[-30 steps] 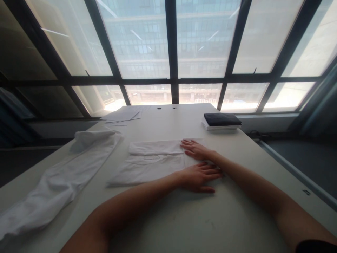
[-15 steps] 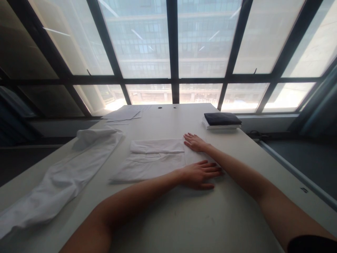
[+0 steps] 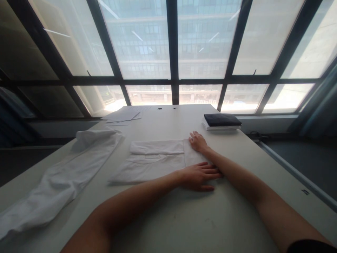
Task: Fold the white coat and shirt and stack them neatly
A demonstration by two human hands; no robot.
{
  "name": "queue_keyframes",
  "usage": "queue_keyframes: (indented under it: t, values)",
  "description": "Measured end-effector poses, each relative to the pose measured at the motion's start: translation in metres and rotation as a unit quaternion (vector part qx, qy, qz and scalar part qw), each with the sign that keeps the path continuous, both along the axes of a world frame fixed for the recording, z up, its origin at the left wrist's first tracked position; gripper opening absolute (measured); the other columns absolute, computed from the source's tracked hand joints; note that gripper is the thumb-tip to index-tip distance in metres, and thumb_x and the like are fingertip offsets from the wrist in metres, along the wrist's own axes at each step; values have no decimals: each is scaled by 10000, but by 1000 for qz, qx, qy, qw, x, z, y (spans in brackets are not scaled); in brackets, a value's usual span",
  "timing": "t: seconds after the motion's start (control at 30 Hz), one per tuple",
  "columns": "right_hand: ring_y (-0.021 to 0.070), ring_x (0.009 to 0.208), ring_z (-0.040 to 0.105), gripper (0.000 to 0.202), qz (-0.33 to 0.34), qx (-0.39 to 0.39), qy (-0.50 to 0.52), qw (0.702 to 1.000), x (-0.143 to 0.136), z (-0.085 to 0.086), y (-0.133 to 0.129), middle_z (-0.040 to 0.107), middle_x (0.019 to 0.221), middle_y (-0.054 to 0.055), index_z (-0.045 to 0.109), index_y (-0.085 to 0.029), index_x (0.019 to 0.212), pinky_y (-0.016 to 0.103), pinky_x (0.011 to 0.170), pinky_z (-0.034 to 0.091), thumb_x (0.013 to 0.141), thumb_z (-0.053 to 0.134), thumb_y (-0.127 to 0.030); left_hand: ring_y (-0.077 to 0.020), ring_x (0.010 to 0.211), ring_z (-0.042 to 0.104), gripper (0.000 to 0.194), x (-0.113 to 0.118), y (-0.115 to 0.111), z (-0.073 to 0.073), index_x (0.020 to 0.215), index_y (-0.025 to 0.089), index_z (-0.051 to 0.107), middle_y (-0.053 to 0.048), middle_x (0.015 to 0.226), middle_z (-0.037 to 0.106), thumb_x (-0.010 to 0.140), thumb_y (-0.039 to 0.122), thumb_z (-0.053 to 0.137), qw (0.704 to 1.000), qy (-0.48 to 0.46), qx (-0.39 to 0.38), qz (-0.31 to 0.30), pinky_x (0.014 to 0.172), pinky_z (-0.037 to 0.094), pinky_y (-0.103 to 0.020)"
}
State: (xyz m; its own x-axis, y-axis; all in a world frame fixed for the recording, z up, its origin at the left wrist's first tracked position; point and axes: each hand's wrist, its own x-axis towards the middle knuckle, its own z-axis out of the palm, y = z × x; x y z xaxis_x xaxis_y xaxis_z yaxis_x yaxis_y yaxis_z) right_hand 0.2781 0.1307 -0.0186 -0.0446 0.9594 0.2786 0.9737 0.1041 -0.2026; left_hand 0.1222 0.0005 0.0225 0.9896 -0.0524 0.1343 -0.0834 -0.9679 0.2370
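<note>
A white garment, perhaps a shirt [image 3: 155,165], lies partly folded and flat on the white table [image 3: 163,225]. My left hand [image 3: 198,175] rests palm down across its near right corner, fingers spread and pointing right. At the garment's far right edge lies my right hand [image 3: 198,141], flat with the fingers stretched out. Neither hand grips the cloth. The right forearm passes just beyond the left fingertips, and the cloth's right end is partly hidden under the hands and arms.
Another white garment [image 3: 71,172] lies loosely stretched along the table's left side. Paper sheets [image 3: 122,115] are at the back left. A stack of folded cloth, with a dark piece [image 3: 222,119] on top, sits at the back right. Tall windows [image 3: 147,42] stand behind the table.
My right hand has slid a little to the right along the garment's far edge. My left hand stays nearly in place, and the garments have hardly moved.
</note>
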Motion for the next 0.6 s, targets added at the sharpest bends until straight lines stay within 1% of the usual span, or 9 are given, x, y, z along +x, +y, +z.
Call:
queue_keyframes:
  t: [0.13, 0.2, 0.27, 0.37, 0.43, 0.6]
  values:
    - [260, 1494, 196, 569, 94, -48, -19, 994, -1, 4, -2, 276, 1609, 137, 415, -150, 1491, 466, 1182, 184, 1015, 257, -418, -254, 1483, 258, 661, -1, -1, 2, 1554, 191, 302, -67, 1564, 382, 970, 427, 501, 1000, 0, -9, 3, 1239, 152, -393]
    - [268, 1500, 173, 581, 121, -63, -32, 990, -3, 3, -3, 262, 1615, 127, 417, -165, 1492, 506, 1182, 168, 1017, 242, -449, -253, 1484, 255, 663, -1, -1, 3, 1554, 194, 307, -63, 1566, 378, 967, 429, 510, 1000, 1, -11, 6, 1240, 150, -391]
    - [289, 1502, 160, 588, 112, -70, -40, 991, -6, 2, -3, 245, 1620, 133, 401, -163, 1501, 557, 1177, 143, 1016, 241, -455, -254, 1482, 260, 660, -1, -2, 3, 1550, 195, 317, -62, 1567, 376, 965, 425, 516, 1000, -1, -9, 8, 1240, 149, -391]
    - [317, 1503, 143, 595, 74, -74, -37, 994, -11, -1, -4, 210, 1625, 159, 365, -128, 1515, 605, 1168, 112, 1014, 246, -426, -253, 1476, 276, 653, -1, -1, 1, 1541, 185, 339, -69, 1558, 392, 961, 422, 521, 1000, -9, -5, 4, 1241, 151, -380]
    - [311, 1506, 129, 603, 78, -68, -34, 994, -14, 0, -5, 188, 1628, 165, 347, -110, 1521, 590, 1175, 106, 1011, 248, -416, -249, 1474, 279, 650, -1, 0, -1, 1536, 171, 348, -76, 1552, 401, 963, 425, 519, 1000, -18, -4, -3, 1241, 146, -367]
    - [218, 1514, 115, 611, 194, -36, -29, 980, -18, 5, -8, 190, 1634, 117, 279, -134, 1553, 471, 1206, 97, 1015, 235, -419, -248, 1474, 279, 648, -1, 0, -3, 1530, 150, 360, -87, 1543, 413, 963, 421, 519, 1000, -23, -6, -5, 1241, 140, -356]
